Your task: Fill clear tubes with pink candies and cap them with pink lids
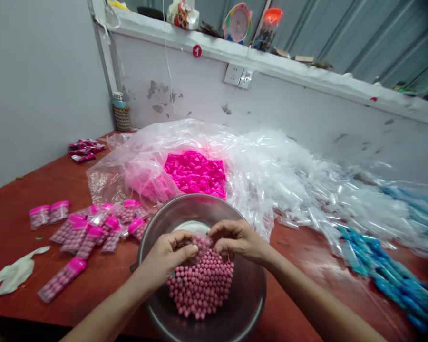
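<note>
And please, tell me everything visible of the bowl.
The bowl is round, grey and shiny, apparently metal, with a smooth rim and a dark tab at left. It stands upright on the table. Pink beads cover part of its bottom; something white shows behind them. The left hand and right hand are above it; contact with its rim is unclear.

Illumination was moderate and diffuse. Specular glare marked the clear plastic bag (146, 142) and the metal bowl (257, 289). Dark shadow filled the area below the front edge of the table (7, 204). Blue packets (399, 285) blurred toward the right edge, where the upper corner darkened.
</note>
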The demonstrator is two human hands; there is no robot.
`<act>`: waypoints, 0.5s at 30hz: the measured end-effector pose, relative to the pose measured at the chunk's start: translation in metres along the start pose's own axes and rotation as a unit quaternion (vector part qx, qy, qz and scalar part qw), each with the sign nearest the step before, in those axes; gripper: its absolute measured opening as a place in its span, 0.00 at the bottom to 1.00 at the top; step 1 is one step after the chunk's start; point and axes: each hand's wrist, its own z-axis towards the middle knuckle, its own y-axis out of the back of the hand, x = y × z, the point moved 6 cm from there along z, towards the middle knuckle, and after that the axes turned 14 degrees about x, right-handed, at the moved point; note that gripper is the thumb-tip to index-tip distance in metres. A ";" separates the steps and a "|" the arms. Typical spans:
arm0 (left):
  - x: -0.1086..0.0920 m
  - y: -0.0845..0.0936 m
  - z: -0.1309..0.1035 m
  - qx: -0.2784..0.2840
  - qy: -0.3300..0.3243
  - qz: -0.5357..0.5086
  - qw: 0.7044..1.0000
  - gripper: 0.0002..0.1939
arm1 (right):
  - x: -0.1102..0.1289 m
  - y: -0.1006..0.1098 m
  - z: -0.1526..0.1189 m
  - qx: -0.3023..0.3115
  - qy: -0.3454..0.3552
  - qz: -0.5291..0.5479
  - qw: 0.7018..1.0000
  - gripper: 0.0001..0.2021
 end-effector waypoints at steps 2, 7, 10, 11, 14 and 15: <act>0.001 0.002 -0.001 -0.008 -0.010 -0.028 1.000 0.13 | -0.001 0.035 0.007 -0.093 -0.022 -0.078 0.992 0.14; 0.004 0.005 -0.003 0.004 -0.021 -0.082 0.996 0.12 | -0.020 0.143 0.038 -0.290 -0.143 -0.281 0.904 0.11; 0.005 0.007 -0.005 0.002 -0.024 -0.082 0.996 0.11 | -0.043 0.183 0.065 -0.309 -0.217 -0.314 0.871 0.11; 0.005 0.007 -0.005 -0.002 -0.025 -0.083 0.996 0.11 | -0.049 0.192 0.073 -0.315 -0.238 -0.324 0.859 0.12; 0.007 0.011 -0.005 -0.028 -0.024 -0.093 0.995 0.13 | -0.063 0.204 0.090 -0.330 -0.282 -0.351 0.830 0.15; 0.009 0.012 -0.004 -0.039 -0.021 -0.096 0.994 0.14 | -0.067 0.205 0.094 -0.333 -0.290 -0.358 0.822 0.15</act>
